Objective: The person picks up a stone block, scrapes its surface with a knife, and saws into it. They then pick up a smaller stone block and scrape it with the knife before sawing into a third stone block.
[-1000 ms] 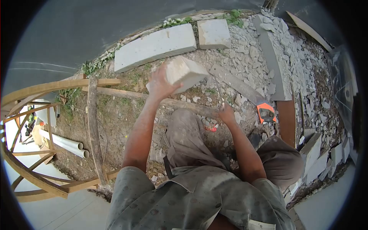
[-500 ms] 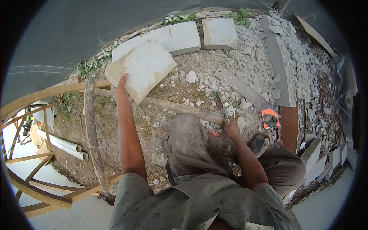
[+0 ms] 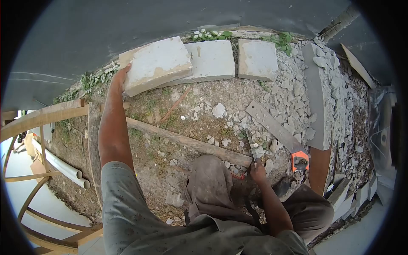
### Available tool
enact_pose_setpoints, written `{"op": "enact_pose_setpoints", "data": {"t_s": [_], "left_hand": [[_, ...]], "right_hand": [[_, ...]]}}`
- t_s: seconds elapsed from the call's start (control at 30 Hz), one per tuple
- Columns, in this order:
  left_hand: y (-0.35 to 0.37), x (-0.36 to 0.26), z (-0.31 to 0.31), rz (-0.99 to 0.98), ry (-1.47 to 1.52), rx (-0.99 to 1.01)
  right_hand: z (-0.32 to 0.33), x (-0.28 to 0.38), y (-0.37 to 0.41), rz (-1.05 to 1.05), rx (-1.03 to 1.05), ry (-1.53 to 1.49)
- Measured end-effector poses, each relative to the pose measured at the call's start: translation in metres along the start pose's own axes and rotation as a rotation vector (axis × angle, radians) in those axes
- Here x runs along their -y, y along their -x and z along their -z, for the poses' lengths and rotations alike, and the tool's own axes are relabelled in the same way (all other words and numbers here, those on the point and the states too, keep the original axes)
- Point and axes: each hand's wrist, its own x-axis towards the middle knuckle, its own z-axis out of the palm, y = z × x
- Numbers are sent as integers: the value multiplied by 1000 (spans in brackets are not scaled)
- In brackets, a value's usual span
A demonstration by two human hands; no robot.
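My left hand (image 3: pixel 120 78) is closed on the left end of a pale concrete block (image 3: pixel 159 63), thumb on its top face. The block lies over the left part of another pale block (image 3: pixel 212 59). In my right hand (image 3: pixel 258 172), low beside my knee, is a narrow metal-bladed tool like a knife (image 3: pixel 251 143), pointing away from me; its handle is hidden by my fingers. A third block (image 3: pixel 257 58) stands to the right with a gap. Right of the blade, a handsaw (image 3: pixel 276 129) with an orange handle lies on the rubble.
A wooden plank (image 3: pixel 191 142) crosses the ground before my knee. Broken chips surround a long grey slab (image 3: pixel 316 102) at right. Timber framing (image 3: pixel 42 119) and white pipes (image 3: pixel 63 163) are at left. A dark wall (image 3: pixel 170 21) runs behind the blocks.
My left hand has carried the block forward and left, from a tilted raised pose onto the block in the row. The right hand still holds the bladed tool low.
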Motion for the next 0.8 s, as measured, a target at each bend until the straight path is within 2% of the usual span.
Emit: {"op": "enact_pose_setpoints", "data": {"t_s": [0.13, 0.17, 0.23, 0.27, 0.33, 0.37, 0.4, 0.47, 0.57, 0.63, 0.7, 0.77, 0.8], "left_hand": [[-67, 33, 26, 8, -155, -19], [-72, 37, 27, -71, -267, -82], [-38, 29, -4, -221, -497, -202], [-37, 33, -25, -385, -624, -376], [5, 44, -90, -898, -844, -439], [27, 46, -127, -1039, -872, -288], [50, 48, -163, -1107, -949, -254], [49, 61, -212, -1120, -1075, -336], [32, 79, -238, -1065, -1258, -410], [37, 76, -235, -1127, -1027, -274], [75, 73, -238, -1068, -1574, 113], [159, 70, -231, -483, -1383, 777], [163, 84, -223, -272, -1050, 653]], "right_hand": [[1, 4, -1, -21, 7, -10], [-1, 2, -1, -22, 13, -13], [-2, 2, -1, -36, 13, 6], [-1, 4, -1, -38, 8, 13], [-6, 0, -5, -29, 15, -2], [-8, -3, -5, -26, 19, -7], [-8, -3, -5, -37, 18, -9], [-6, 1, -5, -49, 19, -11], [-2, 6, -3, -3, -17, 7], [-8, -2, -7, 6, -32, 3], [-9, -2, -9, 4, -15, -20], [-11, -1, -14, 11, -14, 2], [-12, 0, -14, 12, -6, 6]]}}
